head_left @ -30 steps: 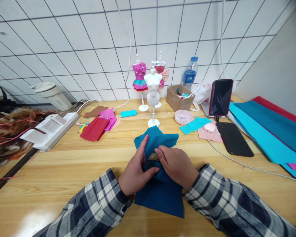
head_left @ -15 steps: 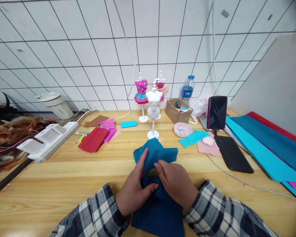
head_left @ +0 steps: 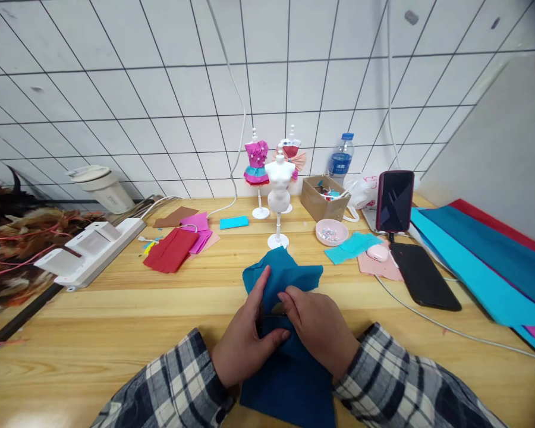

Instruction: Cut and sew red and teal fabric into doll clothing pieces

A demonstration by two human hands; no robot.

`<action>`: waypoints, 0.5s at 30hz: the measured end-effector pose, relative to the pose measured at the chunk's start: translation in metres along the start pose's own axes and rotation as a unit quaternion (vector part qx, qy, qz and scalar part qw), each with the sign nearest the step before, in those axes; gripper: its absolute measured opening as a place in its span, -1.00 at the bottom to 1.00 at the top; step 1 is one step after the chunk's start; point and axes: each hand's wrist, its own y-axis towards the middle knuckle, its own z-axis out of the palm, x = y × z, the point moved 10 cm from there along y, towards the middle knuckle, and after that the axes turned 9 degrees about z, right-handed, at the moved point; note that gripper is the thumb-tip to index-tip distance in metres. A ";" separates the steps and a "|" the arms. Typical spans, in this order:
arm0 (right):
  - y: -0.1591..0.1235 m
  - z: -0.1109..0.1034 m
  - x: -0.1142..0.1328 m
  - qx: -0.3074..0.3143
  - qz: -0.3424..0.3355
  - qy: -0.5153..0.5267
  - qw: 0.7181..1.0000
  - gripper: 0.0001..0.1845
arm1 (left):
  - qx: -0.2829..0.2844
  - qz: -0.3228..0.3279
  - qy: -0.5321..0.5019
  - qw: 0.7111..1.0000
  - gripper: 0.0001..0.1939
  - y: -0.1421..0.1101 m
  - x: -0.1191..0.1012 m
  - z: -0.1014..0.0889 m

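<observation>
A teal cloth (head_left: 292,380) lies on the wooden table in front of me, its crumpled upper part (head_left: 280,267) raised toward the back. My left hand (head_left: 249,336) grips its left side, fingers behind and thumb on top. Close beside it, my right hand (head_left: 318,327) is closed in a fist-like pinch against the cloth's right side. Between the hands there is a small gap in the cloth, and a thin dark edge (head_left: 274,316) runs just below it. Whether that edge is a blade or a fold, I cannot tell. Whatever the right fingers hold is hidden.
Behind the cloth stands a bare white mini dress form (head_left: 280,178), with two dressed ones behind it. To the right are a pink bead dish (head_left: 332,232), a cardboard box (head_left: 323,205) and phones (head_left: 395,202). Red fabric (head_left: 172,249) and a power strip (head_left: 98,255) lie left.
The head view has tilted up, so everything sits lower in the picture than a second ago. Both hands keep nearly the same grip, and the gap in the cloth looks slightly smaller.
</observation>
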 end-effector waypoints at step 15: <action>0.004 0.002 -0.011 0.009 0.015 0.009 1.000 -0.56 | -0.014 -0.016 -0.033 0.999 -0.01 0.002 0.000 -0.002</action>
